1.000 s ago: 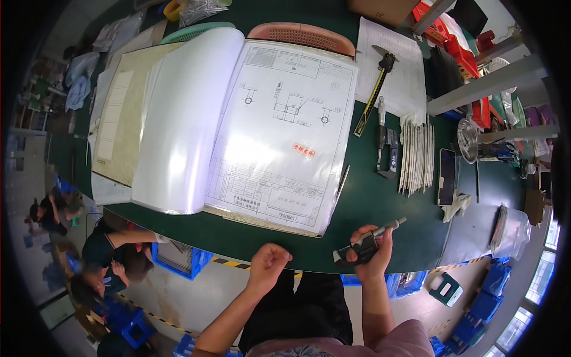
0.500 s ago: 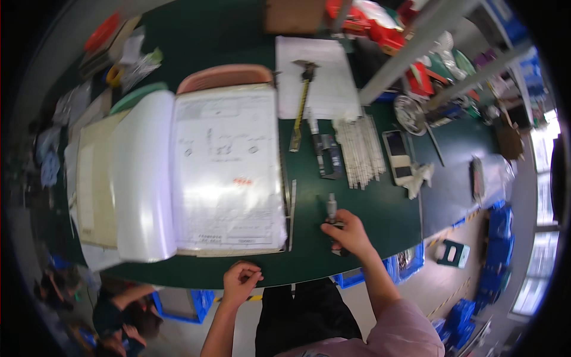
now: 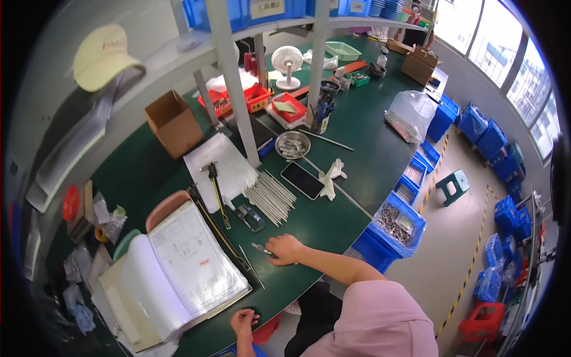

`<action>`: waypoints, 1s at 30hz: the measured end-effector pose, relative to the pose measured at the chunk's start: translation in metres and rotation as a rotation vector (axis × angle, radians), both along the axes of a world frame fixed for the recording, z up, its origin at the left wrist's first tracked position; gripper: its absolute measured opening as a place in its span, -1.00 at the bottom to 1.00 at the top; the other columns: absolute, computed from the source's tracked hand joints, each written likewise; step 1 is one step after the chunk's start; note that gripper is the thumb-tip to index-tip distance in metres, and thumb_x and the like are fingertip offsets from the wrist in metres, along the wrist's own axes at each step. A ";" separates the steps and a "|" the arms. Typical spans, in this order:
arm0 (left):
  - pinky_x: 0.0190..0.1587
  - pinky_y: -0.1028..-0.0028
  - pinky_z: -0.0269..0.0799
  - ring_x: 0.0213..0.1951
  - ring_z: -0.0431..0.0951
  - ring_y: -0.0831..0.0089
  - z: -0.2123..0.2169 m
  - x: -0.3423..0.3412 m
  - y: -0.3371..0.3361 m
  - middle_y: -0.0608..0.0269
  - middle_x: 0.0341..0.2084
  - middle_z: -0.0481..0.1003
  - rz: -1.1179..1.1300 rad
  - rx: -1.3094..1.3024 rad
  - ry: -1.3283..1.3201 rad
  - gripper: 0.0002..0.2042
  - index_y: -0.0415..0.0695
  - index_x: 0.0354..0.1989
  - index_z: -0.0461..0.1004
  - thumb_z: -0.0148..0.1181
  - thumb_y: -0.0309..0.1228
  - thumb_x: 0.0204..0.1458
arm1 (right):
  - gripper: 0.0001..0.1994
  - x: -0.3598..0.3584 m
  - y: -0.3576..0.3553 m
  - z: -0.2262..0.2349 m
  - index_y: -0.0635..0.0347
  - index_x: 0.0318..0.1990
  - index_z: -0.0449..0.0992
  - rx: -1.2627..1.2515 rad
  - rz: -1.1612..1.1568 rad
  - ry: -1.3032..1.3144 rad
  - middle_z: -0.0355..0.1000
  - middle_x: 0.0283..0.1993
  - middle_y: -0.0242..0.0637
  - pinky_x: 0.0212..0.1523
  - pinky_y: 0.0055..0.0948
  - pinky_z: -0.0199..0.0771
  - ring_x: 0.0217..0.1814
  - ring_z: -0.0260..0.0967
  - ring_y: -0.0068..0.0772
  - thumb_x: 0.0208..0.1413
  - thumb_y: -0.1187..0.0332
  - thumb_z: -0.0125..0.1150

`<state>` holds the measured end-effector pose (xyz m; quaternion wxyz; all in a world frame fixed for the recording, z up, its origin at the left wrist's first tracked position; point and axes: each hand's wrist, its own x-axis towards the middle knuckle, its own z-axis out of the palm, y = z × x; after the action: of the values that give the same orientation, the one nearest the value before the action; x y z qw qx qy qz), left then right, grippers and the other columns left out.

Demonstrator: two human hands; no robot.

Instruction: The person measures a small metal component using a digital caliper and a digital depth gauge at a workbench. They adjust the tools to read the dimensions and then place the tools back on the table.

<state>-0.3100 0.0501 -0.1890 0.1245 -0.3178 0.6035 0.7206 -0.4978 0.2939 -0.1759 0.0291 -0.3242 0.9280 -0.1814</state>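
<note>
My right hand (image 3: 285, 249) rests on the green table (image 3: 351, 149), fingers closed around a small dark tool (image 3: 260, 249) whose tip sticks out to the left. Just left of it lies a thin metal rod (image 3: 251, 266) beside the open binder of drawing sheets (image 3: 178, 268). My left hand (image 3: 244, 322) is curled at the table's near edge, below the binder, with nothing visible in it. A bundle of thin metal rods (image 3: 270, 196) and a small black device (image 3: 253, 217) lie above my right hand.
A phone (image 3: 302, 180), white glove (image 3: 332, 174), metal bowl (image 3: 292, 144), hammer (image 3: 217, 193) on white paper, cardboard box (image 3: 173, 122), small fan (image 3: 287, 62) and red trays sit further back. Shelf posts (image 3: 235, 89) rise from the table. Blue bins (image 3: 397, 223) stand on the floor at right.
The view has swung up and right, showing more of the table and room. My right hand, still on the small tool, has settled on the table beside the binder.
</note>
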 end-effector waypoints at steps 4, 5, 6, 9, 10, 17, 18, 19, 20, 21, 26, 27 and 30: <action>-0.56 0.61 0.42 -0.54 0.52 0.43 0.007 0.001 -0.005 0.23 -0.52 0.46 0.002 -0.017 -0.050 -0.95 -0.22 -0.44 0.40 0.12 -0.56 -0.10 | -0.74 -0.010 0.002 0.000 0.08 -0.40 0.35 -0.002 0.110 0.158 0.23 -0.34 -0.34 -0.34 -0.37 0.27 -0.22 0.23 -0.37 -0.12 0.11 0.08; -0.56 0.61 0.42 -0.54 0.52 0.43 0.008 0.001 -0.005 0.23 -0.53 0.46 0.009 -0.013 -0.048 -0.95 -0.22 -0.44 0.40 0.12 -0.56 -0.10 | -0.72 -0.011 0.003 0.001 0.09 -0.35 0.36 0.015 0.073 0.133 0.23 -0.30 -0.33 -0.31 -0.36 0.27 -0.18 0.22 -0.36 -0.12 0.11 0.09; -0.54 0.60 0.43 -0.53 0.52 0.43 0.009 0.004 -0.002 0.22 -0.53 0.46 -0.021 -0.058 -0.065 -0.95 -0.22 -0.43 0.40 0.10 -0.54 -0.09 | -0.70 -0.010 0.005 0.002 0.09 -0.30 0.36 0.033 0.033 0.106 0.24 -0.25 -0.31 -0.28 -0.36 0.27 -0.15 0.22 -0.35 -0.12 0.11 0.09; -0.53 0.60 0.43 -0.51 0.52 0.43 0.004 0.017 0.004 0.23 -0.53 0.46 0.021 -0.068 -0.073 -0.95 -0.21 -0.43 0.39 0.09 -0.53 -0.08 | -0.60 -0.003 0.012 0.001 0.10 -0.11 0.31 0.036 -0.094 0.262 0.20 -0.07 -0.24 -0.16 -0.34 0.25 -0.03 0.18 -0.30 -0.11 0.14 0.10; -0.51 0.58 0.42 -0.51 0.51 0.45 0.004 0.023 0.006 0.24 -0.53 0.46 0.054 -0.083 -0.098 -0.94 -0.19 -0.41 0.39 0.09 -0.51 -0.07 | -0.56 0.002 0.015 0.000 0.11 -0.04 0.28 0.032 -0.147 0.350 0.18 0.00 -0.21 -0.11 -0.33 0.24 0.01 0.17 -0.28 -0.10 0.16 0.10; -0.43 0.53 0.36 -0.41 0.45 0.43 -0.036 0.057 -0.017 0.23 -0.44 0.44 0.043 -0.097 -0.103 -0.88 -0.15 -0.36 0.39 0.06 -0.52 -0.13 | -0.47 0.107 0.110 0.009 0.15 0.01 0.24 -0.217 -0.455 0.069 0.14 0.08 -0.16 0.06 -0.24 0.15 0.11 0.12 -0.16 -0.27 0.41 0.09; -0.35 0.49 0.33 -0.33 0.41 0.41 -0.018 0.053 -0.004 0.20 -0.36 0.43 0.008 -0.089 -0.126 -0.86 -0.15 -0.37 0.40 0.06 -0.51 -0.17 | -0.50 0.134 0.137 0.007 0.16 -0.02 0.27 -0.170 -0.490 0.087 0.16 0.07 -0.16 0.07 -0.25 0.14 0.10 0.13 -0.16 -0.27 0.43 0.08; -0.27 0.46 0.30 -0.25 0.37 0.39 -0.002 0.052 0.004 0.18 -0.29 0.43 -0.018 -0.087 -0.150 -0.84 -0.15 -0.38 0.42 0.06 -0.50 -0.21 | -0.52 0.165 0.160 0.009 0.16 -0.05 0.30 -0.129 -0.516 0.102 0.17 0.05 -0.16 0.08 -0.25 0.14 0.10 0.13 -0.15 -0.28 0.44 0.08; -0.29 0.50 0.30 -0.29 0.38 0.46 0.007 0.049 0.004 0.22 -0.34 0.41 -0.073 -0.047 -0.161 -0.77 -0.19 -0.27 0.40 0.07 -0.47 -0.16 | -0.56 0.194 0.179 0.015 0.13 -0.09 0.34 -0.068 -0.631 -0.017 0.20 0.04 -0.17 0.05 -0.26 0.18 0.08 0.15 -0.15 -0.28 0.44 0.08; -0.36 0.53 0.33 -0.35 0.41 0.46 0.008 0.048 0.005 0.23 -0.40 0.43 -0.062 -0.023 -0.135 -0.81 -0.18 -0.29 0.39 0.08 -0.49 -0.15 | -0.59 0.224 0.197 0.020 0.11 -0.12 0.37 -0.007 -0.745 -0.138 0.22 0.02 -0.18 0.02 -0.26 0.22 0.06 0.17 -0.15 -0.27 0.44 0.07; -0.44 0.58 0.42 -0.43 0.50 0.47 0.005 0.034 -0.007 0.22 -0.49 0.47 -0.271 -0.021 -0.025 -0.87 -0.22 -0.36 0.40 0.14 -0.54 -0.12 | -0.75 0.400 0.252 -0.032 0.27 -0.35 0.48 -0.333 -2.199 -0.263 0.42 -0.25 -0.03 -0.16 -0.15 0.32 -0.13 0.34 -0.01 -0.17 0.32 0.01; -0.44 0.58 0.42 -0.44 0.50 0.47 0.008 0.035 -0.015 0.21 -0.49 0.47 -0.323 -0.046 -0.016 -0.86 -0.24 -0.36 0.40 0.15 -0.55 -0.13 | -0.71 0.429 0.248 -0.034 0.30 -0.30 0.46 -0.405 -2.412 -0.381 0.40 -0.23 0.01 -0.14 -0.15 0.31 -0.11 0.33 0.02 -0.14 0.30 -0.01; -0.44 0.59 0.43 -0.47 0.50 0.46 -0.019 0.033 0.019 0.19 -0.51 0.48 -0.539 0.033 -0.002 -0.88 -0.28 -0.39 0.41 0.16 -0.57 -0.14 | -0.67 0.642 0.267 -0.126 0.37 -0.27 0.43 -0.713 -2.890 -0.191 0.40 -0.21 0.03 -0.21 -0.17 0.36 -0.13 0.35 0.03 -0.08 0.25 -0.03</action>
<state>-0.2773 0.0686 -0.2079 0.3178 -0.1444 0.6544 0.6708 0.1446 0.5612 -0.3020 -0.1908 0.8752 0.3416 -0.2845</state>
